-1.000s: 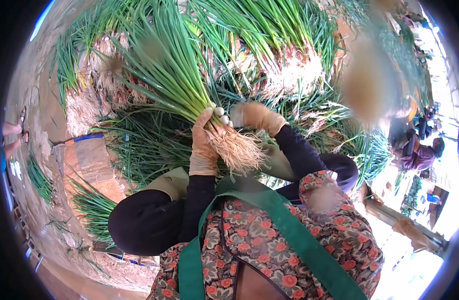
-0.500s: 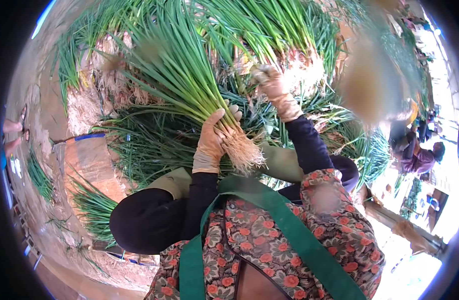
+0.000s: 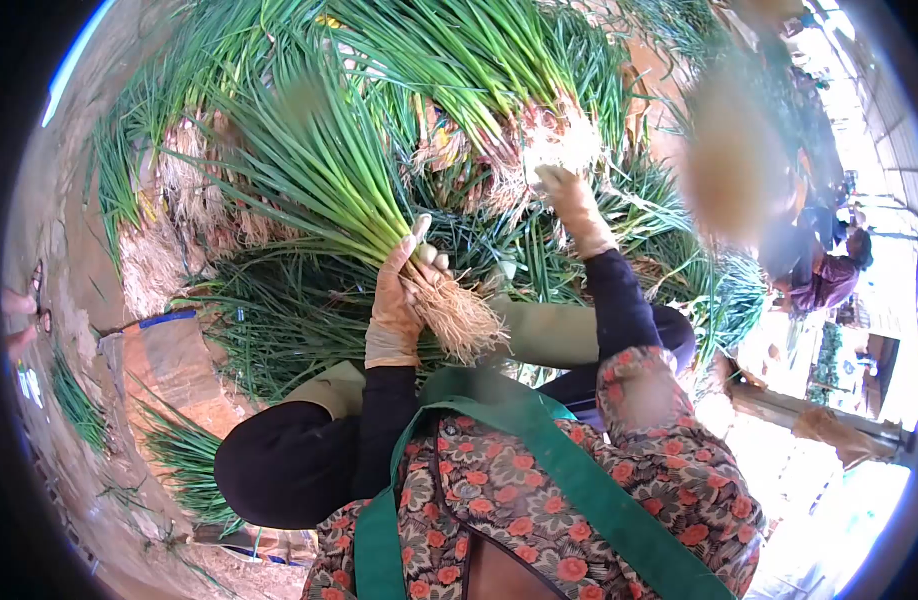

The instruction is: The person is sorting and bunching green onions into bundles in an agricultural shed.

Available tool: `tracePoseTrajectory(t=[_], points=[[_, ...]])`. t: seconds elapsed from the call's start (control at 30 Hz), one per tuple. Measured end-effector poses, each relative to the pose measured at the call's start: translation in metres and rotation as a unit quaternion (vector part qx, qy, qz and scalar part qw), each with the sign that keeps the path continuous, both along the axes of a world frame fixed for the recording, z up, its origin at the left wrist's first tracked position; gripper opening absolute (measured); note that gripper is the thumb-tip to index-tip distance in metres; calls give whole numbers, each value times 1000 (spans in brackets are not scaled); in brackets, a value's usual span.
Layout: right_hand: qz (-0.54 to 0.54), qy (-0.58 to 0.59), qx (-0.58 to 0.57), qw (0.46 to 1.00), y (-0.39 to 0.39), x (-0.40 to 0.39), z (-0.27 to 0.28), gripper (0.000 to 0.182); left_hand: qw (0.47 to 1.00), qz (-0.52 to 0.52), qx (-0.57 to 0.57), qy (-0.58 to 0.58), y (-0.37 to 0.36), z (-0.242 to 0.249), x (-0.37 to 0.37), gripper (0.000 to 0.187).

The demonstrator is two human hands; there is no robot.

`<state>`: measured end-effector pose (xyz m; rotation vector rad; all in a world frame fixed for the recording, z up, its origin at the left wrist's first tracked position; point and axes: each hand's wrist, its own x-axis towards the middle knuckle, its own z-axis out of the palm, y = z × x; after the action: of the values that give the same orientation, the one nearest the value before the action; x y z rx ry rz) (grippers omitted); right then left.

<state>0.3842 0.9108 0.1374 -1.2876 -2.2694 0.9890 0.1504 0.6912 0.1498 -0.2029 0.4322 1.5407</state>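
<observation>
My left hand [image 3: 397,305], in a pale glove, is closed around a bunch of green onions [image 3: 364,205] just above the roots. Its long green leaves fan toward the upper left, while the stringy roots [image 3: 461,318] hang out to the lower right over my lap. My right hand [image 3: 576,208], gloved as well, reaches forward to the roots of another green onion bunch [image 3: 559,135]. Its fingertips overlap those roots in bright glare, and whether they grip anything I cannot tell.
Loose green onions [image 3: 279,310] cover the ground before my knees. More bunches with roots [image 3: 154,265] lie at the left. An orange-brown sack [image 3: 174,365] is beside my left knee. A person in purple [image 3: 829,280] sits at the far right; a foot shows at the left edge.
My right hand has moved slightly right and down in view, to the roots of the bunch in front. My left hand keeps its hold on the green onions; the whole view has shifted a little.
</observation>
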Motion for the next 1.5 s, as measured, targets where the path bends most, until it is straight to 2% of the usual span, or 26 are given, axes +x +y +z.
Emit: tracePoseTrajectory(t=[0.2, 0.33, 0.47, 0.5, 0.57, 0.6, 0.67, 0.7, 0.77, 0.83, 0.87, 0.9, 0.93, 0.97, 1.0, 1.03, 1.07, 1.1, 1.13, 1.2, 1.27, 1.3, 1.33, 1.4, 1.47, 1.5], points=[[0, -363, 165, 917, 48, -97, -41, 22, 1000, 18, -4, 11, -2, -14, -7, 30], [116, -246, 161, 949, -9, -96, -26, 19, 995, 45, -56, 65, 4, 3, -1, 27], [167, -166, -77, 969, -71, -102, 23, 24, 993, 50, -85, 62, 9, -4, 4, 28], [186, -4, 10, 983, -54, -95, 2, 25, 994, 43, -85, 49, 6, -7, 5, 28], [34, 4, 114, 993, -5, -97, -9, 24, 996, 31, -81, 28, 1, -12, 2, 30], [-39, 53, 66, 996, 47, -88, -58, 27, 995, 50, -82, 22, 3, 0, 4, 32], [-52, -69, 93, 992, 67, -85, -53, 32, 998, 47, -24, 30, 3, 2, 2, 32], [6, -239, 167, 957, 47, -92, -2, 33, 998, 44, 5, 34, 4, 1, 0, 32], [-11, -361, 185, 914, 40, -99, -25, 29, 998, 27, -19, 61, 7, -1, 1, 30], [145, -161, 255, 942, 10, -85, -26, 17, 989, 27, -94, 113, 10, 15, 2, 30], [264, -220, 287, 894, -31, -103, 19, 16, 977, 34, -53, 203, 2, 2, 2, 30], [294, -225, 467, 803, -64, -112, 53, 20, 990, 19, -47, 134, -1, -13, 2, 31], [331, -99, 341, 874, -71, -106, 30, 20, 997, 3, -46, 65, -3, -28, 3, 33], [255, -115, -31, 960, -72, -110, 15, 22, 981, -19, -20, 193, -7, -32, 4, 32], [171, 21, -34, 985, -66, -94, -19, 21, 947, -33, -1, 319, -10, -38, 4, 31], [151, 24, -52, 987, -43, -93, -36, 18, 977, -15, -32, 211, -6, -32, 2, 30], [52, 45, -228, 971, -26, -96, -35, 14, 992, 12, -68, 102, -1, -28, -1, 30], [110, -10, -31, 993, -16, -97, -34, 15, 994, 65, -84, -3, 1, -18, 1, 30], [51, 4, -109, 993, -8, -106, -34, 16, 996, 44, -77, 22, -5, -19, -4, 29], [193, -14, 108, 975, 20, -84, -80, 22, 997, 17, -65, 44, -4, -26, 5, 26], [166, -15, 1, 986, 19, -100, -121, 26, 996, 29, -75, 39, -3, -28, 4, 20], [120, -22, -151, 981, -3, -114, -115, 27, 997, 29, -65, 33, -3, -25, 3, 18], [120, -37, -136, 983, -27, -132, -92, 45, 998, 25, -51, 30, -4, -25, 1, 20], [271, -224, 108, 930, -19, -127, -165, 47, 999, 28, -30, 27, -4, -29, 2, 24], [284, -297, 182, 893, -21, -137, -163, 43, 998, 45, -18, 30, -2, -31, 2, 27], [206, -276, 121, 931, -30, -148, -132, 39, 998, 37, -30, 44, -2, -31, -2, 28]])
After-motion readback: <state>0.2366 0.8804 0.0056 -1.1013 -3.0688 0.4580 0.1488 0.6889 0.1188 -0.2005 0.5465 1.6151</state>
